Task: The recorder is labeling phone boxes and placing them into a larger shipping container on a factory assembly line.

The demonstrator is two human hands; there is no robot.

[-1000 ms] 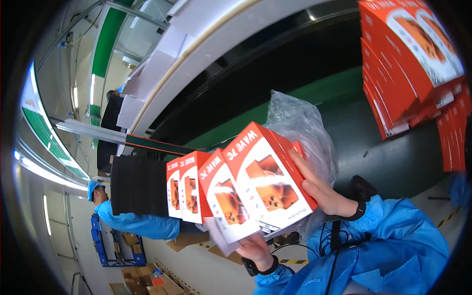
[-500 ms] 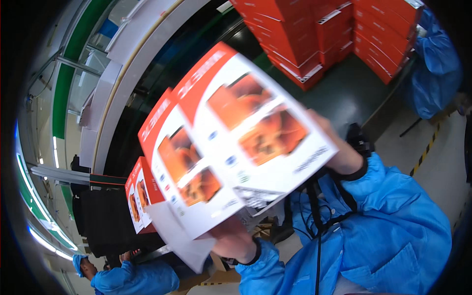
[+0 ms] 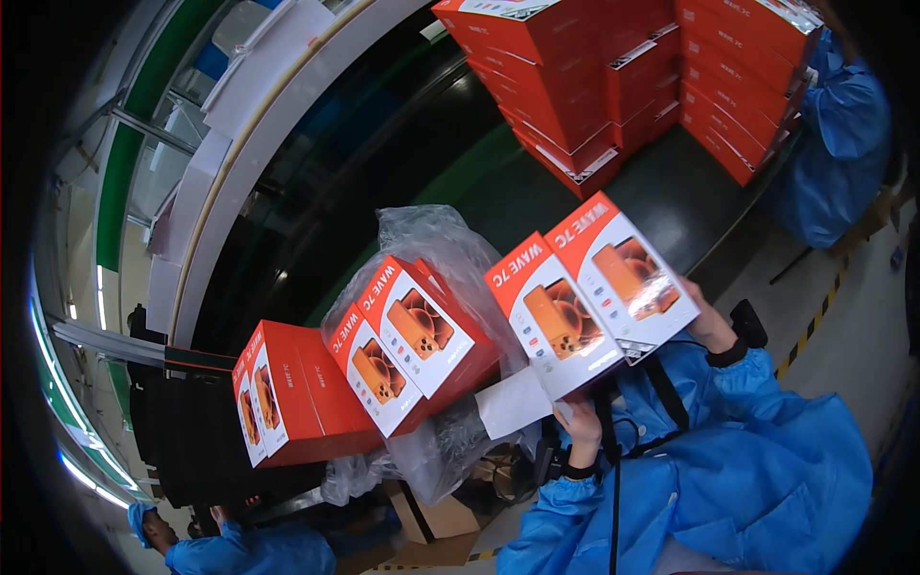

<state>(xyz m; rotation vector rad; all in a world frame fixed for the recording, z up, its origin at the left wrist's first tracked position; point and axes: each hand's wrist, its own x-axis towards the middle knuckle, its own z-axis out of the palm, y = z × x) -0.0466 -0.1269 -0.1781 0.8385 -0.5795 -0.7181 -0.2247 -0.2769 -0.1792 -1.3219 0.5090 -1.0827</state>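
Note:
Two red-and-white phone boxes [image 3: 599,297], printed with orange phones, are held side by side and tilted in front of me. My right hand [image 3: 707,318] grips their right end. At the lower edge, my left hand [image 3: 581,427] supports them, its fingers partly hidden beneath. A white paper sheet [image 3: 515,404] sticks out between my left hand and the boxes, seemingly held there too. Just left stands another pair of phone boxes [image 3: 407,335] on crumpled clear plastic [image 3: 422,225]. Beyond it, more such boxes [image 3: 316,393] rest against one another.
Tall stacks of red boxes [image 3: 565,86] stand on the dark green work surface [image 3: 671,182] at the far side. A person in blue [image 3: 244,546] is at lower left, and a blue sleeve [image 3: 834,144] shows at far right. An open cardboard carton [image 3: 431,522] sits below.
The held boxes have moved right and away from my face, so they look smaller. The pair on the clear plastic, hidden before, now shows. Both hands keep their hold.

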